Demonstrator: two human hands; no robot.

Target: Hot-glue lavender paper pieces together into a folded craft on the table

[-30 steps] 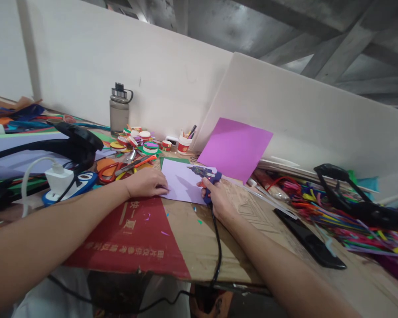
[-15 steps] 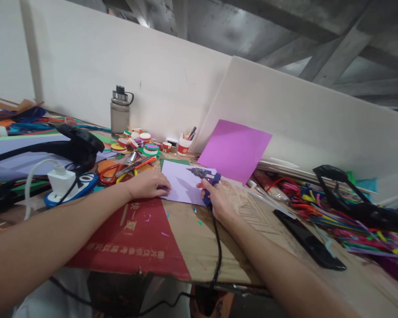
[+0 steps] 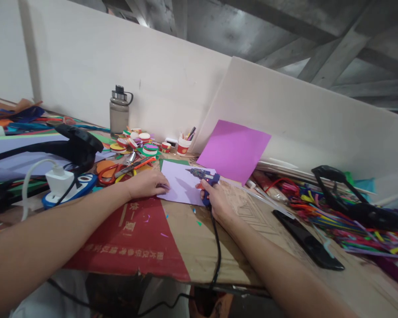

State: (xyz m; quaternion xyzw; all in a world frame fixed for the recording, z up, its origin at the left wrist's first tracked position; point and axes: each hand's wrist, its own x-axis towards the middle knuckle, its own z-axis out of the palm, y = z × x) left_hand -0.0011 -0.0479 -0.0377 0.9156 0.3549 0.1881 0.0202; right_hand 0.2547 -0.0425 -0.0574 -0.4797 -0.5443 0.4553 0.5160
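A blue hot glue gun (image 3: pixel 204 174) is gripped in my right hand (image 3: pixel 216 198), its nozzle pointing left above a lilac paper sheet (image 3: pixel 179 190). A black cord hangs from its handle over the table's front edge. My left hand (image 3: pixel 149 183) rests at the sheet's left edge with its fingers closed, a bit of lilac paper showing at the fingertips. How the fingertips hold the paper is partly hidden. Green paper (image 3: pixel 172 163) peeks out behind the sheet.
Scissors (image 3: pixel 110 173) and several small paper-trimmed rolls (image 3: pixel 150 149) lie behind my left hand. A water bottle (image 3: pixel 119 112), pen cup (image 3: pixel 184 146) and leaning magenta sheet (image 3: pixel 234 148) stand at the back. A charger (image 3: pixel 60 183) is left; a black phone-like slab (image 3: pixel 308 240) and colourful strips (image 3: pixel 348 221) are right.
Both hands and the glue gun hold almost the same position. The whole view has shifted very slightly.
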